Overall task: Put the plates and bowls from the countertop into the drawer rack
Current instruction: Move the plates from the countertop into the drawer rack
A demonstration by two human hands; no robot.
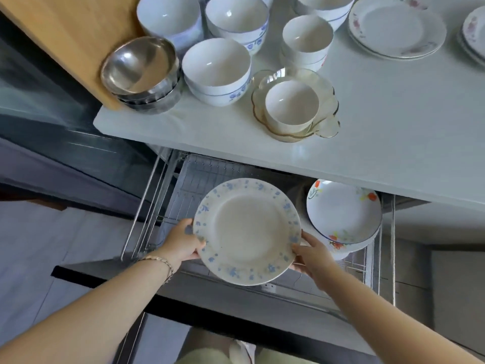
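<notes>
1. We found the pulled-out wire drawer rack point(194, 174) below the white countertop point(393, 132) holding a short stack of deep white dishes with red and orange flowers point(343, 211) at its right end, leaning against each other.
2. On the countertop, a scalloped amber glass dish point(329, 128) held a small plain white bowl point(291, 103).
3. Behind it we counted nested stacks: shiny steel bowls point(141, 72) at the left corner, glossy white bowls with blue flower bands point(216, 69) beside them, small white cups point(307, 38) and flat white plates with pink flowers point(396, 27) at the far right.
4. The steel bowls overlapped the edge of a pale wooden panel point(73, 35).
5. The task's thing, a round white soup plate with a wide rim of blue flowers point(246, 231), was over the rack's middle, just left of the stacked dishes, its matte well facing up at us.
6. The left hand point(181, 244), a thin gold bracelet point(164, 262) at its wrist, pinched the plate's left rim, thumb on top and fingers beneath.
7. The right hand point(313, 254) gripped the lower right rim, thumb on the rim and fingers curled underneath.
8. The plate thus lay between the two hands; we could not tell whether it touched the rack's wires.
</notes>
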